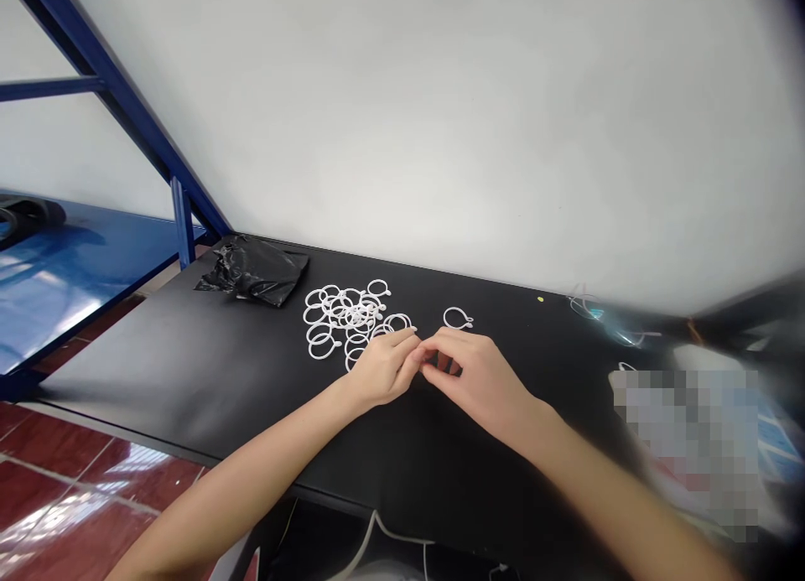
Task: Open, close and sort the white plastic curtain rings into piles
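My left hand [385,368] and my right hand [473,370] meet over the black table, fingertips touching. Both are closed in a pinch, and whatever lies between the fingers is hidden. Just beyond and to the left of them spreads a loose heap of white plastic curtain rings [323,346], each with a small eyelet. My left hand covers the near right part of this heap. One separate curtain ring [454,325] lies just past my right hand's knuckles.
A crumpled black plastic bag [261,271] lies at the table's back left. Clear glasses [588,307] and a partly pixelated pale package [685,447] are at the right. A blue metal frame [126,103] stands left, a white wall [440,128] behind. Cables [365,543] show below the front edge.
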Demonstrator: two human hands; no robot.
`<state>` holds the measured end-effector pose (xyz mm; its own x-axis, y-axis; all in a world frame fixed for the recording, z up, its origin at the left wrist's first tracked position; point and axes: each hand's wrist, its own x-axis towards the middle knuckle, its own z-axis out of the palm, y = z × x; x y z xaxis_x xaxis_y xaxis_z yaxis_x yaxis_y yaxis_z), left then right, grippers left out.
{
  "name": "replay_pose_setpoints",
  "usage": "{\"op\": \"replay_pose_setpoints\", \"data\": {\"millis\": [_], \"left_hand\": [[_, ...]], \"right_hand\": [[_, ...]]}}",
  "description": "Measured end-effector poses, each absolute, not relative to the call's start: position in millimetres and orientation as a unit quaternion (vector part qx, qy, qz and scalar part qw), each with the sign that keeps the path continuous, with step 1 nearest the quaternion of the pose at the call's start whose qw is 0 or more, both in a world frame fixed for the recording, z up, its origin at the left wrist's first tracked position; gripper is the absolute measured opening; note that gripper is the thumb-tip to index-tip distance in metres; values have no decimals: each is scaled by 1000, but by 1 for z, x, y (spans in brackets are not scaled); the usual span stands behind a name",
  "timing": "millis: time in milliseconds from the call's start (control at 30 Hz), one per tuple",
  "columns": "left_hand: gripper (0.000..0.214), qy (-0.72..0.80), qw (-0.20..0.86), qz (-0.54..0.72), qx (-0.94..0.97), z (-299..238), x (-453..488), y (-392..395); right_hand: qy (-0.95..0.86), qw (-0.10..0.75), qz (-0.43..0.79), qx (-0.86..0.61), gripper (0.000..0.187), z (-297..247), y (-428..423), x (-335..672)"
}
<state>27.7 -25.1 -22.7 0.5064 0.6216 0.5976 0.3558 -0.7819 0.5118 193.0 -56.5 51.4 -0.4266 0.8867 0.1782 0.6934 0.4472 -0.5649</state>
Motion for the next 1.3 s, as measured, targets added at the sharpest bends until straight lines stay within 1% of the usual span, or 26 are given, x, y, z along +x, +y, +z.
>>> {"op": "replay_pose_setpoints", "data": {"millis": [67, 200, 300, 367, 400, 433, 467, 500, 567, 600, 667, 767, 833, 933, 1000, 1067, 1100, 1167, 1200, 1233, 1300], "left_hand": [[45, 290, 162, 429, 840, -25, 26, -24], [43, 304, 145, 438, 834, -27, 23, -22], [42, 308, 134, 432, 837, -26, 23, -22], [41, 331, 127, 417, 837, -25, 23, -19], [40, 345, 118, 404, 839, -24, 23, -18], [38, 360, 106, 387, 842, -23, 24, -15], [36, 373, 92, 367, 847, -23, 24, -12], [34, 384, 77, 346, 852, -23, 25, -9], [32, 396, 51, 303, 865, -25, 26, -3], [32, 400, 42, 285, 870, -27, 27, -1], [29, 403, 23, 258, 878, -31, 27, 2], [24, 403, 4, 240, 883, -34, 28, 1], [22, 405, 0, 249, 880, -33, 27, -1], [18, 408, 13, 299, 863, -28, 27, -7], [26, 399, 38, 342, 850, -23, 28, -11], [38, 383, 67, 375, 842, -20, 28, -15], [40, 375, 80, 382, 841, -20, 28, -17], [31, 359, 106, 386, 843, -20, 28, -19], [26, 351, 119, 388, 844, -20, 27, -19], [27, 342, 129, 393, 844, -20, 27, -19], [32, 325, 143, 411, 840, -20, 26, -18]], "right_hand": [[-810, 260, 214, -480, 12, 46, -59, 190], [-794, 305, 250, -462, 19, 34, -59, 183], [-784, 315, 284, -454, 19, 33, -54, 184], [-770, 305, 329, -453, 10, 36, -45, 193], [-760, 296, 352, -460, 9, 37, -38, 200], [-745, 285, 359, -485, 15, 37, -31, 209], [-733, 273, 344, -520, 18, 36, -22, 219], [-727, 255, 308, -559, 16, 34, -13, 230], [-732, 176, 214, -622, 9, 26, 3, 249], [-733, 158, 203, -630, 9, 20, 9, 257], [-736, 146, 194, -632, 12, 9, 18, 267], [-742, 148, 190, -626, 10, -3, 23, 271], [-745, 155, 185, -621, 8, -3, 24, 270], [-754, 177, 176, -607, 9, 8, 17, 263], [-771, 201, 179, -577, 10, 21, 6, 252], [-808, 240, 208, -497, 12, 32, -8, 238], [-825, 246, 222, -457, 13, 36, -16, 230], [-851, 256, 225, -399, 14, 40, -29, 216], [-850, 278, 228, -385, 15, 40, -34, 210], [-843, 301, 235, -378, 13, 39, -37, 206], [-815, 349, 252, -388, 8, 36, -39, 202]]}}
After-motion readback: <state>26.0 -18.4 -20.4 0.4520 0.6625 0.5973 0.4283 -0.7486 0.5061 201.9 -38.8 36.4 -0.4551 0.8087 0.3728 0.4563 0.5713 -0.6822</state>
